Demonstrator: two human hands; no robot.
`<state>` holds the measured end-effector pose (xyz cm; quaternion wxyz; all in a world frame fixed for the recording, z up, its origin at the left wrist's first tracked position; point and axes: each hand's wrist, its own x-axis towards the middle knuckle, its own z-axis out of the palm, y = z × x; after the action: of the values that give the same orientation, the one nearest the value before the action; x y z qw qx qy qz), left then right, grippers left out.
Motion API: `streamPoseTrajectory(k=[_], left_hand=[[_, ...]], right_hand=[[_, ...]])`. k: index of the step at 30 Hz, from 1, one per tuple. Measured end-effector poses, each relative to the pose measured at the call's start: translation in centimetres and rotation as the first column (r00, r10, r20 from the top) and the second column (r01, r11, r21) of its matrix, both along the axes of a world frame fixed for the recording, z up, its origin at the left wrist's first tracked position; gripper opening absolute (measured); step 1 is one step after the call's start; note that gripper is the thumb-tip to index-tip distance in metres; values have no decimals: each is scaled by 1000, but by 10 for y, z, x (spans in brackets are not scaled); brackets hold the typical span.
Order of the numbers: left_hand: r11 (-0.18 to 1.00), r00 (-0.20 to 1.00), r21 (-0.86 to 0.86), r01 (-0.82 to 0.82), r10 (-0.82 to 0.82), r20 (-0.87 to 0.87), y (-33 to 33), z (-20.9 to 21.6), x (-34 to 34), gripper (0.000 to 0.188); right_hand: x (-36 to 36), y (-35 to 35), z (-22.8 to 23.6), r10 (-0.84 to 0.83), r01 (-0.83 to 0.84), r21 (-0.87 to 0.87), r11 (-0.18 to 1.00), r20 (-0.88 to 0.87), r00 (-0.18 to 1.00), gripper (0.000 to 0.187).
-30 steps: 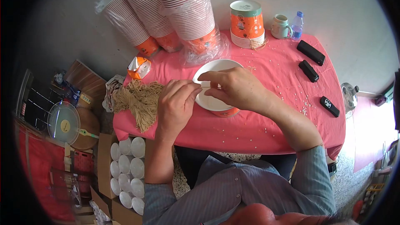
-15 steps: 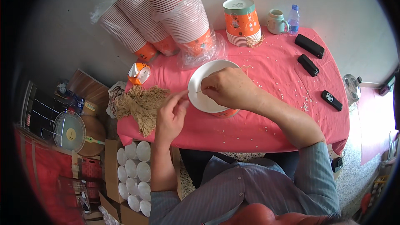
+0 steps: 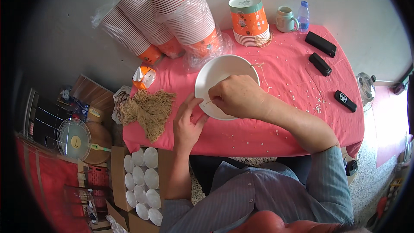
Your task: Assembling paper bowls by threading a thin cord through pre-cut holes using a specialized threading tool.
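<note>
A paper bucket (image 3: 228, 64), white inside, is tipped toward me at the table's middle. A thin tan string (image 3: 258, 65) hangs from its right rim. My right hand (image 3: 239, 97) reaches over the opening, thumb and fingers pinched on a short tan string end (image 3: 208, 102) near the bucket's left wall; the palm hides part of the inside. Outside that wall is my left hand (image 3: 187, 123), thumb and fingers apart, fingertips at the rim. A bundle of tan strings (image 3: 148, 112) lies left of this hand.
Tall stacks of paper buckets (image 3: 185, 19) in plastic wrap stand behind, with a shorter upturned stack (image 3: 249, 19), a mug (image 3: 285, 20) and a water bottle (image 3: 303, 17). Black devices (image 3: 320, 44) lie right. Small white beads (image 3: 317, 105) dot the cloth. A carton of white cups (image 3: 142, 177) sits lower left.
The bucket has tipped further toward me, showing more of its inside. My left hand has moved right, with its fingertips at the rim. My right hand stays pinched inside.
</note>
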<state>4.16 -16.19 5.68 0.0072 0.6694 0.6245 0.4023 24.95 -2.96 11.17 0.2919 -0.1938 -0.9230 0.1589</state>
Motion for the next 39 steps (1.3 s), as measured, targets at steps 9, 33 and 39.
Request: streamPoseTrajectory(k=[9,33,39], left_hand=[[995,994,95,4,6,-107,0,-2,4,60],[997,998,68,23,-20,-52,0,-1,6,64],[995,996,89,38,-31,-85,2,0,8,64]], right_hand=[[-3,0,-4,-8,8,-7,1000,66,998,13],[-3,-2,-5,32,-32,11,999,57,998,12],[-4,-2,-7,33,-34,15,999,52,998,13]])
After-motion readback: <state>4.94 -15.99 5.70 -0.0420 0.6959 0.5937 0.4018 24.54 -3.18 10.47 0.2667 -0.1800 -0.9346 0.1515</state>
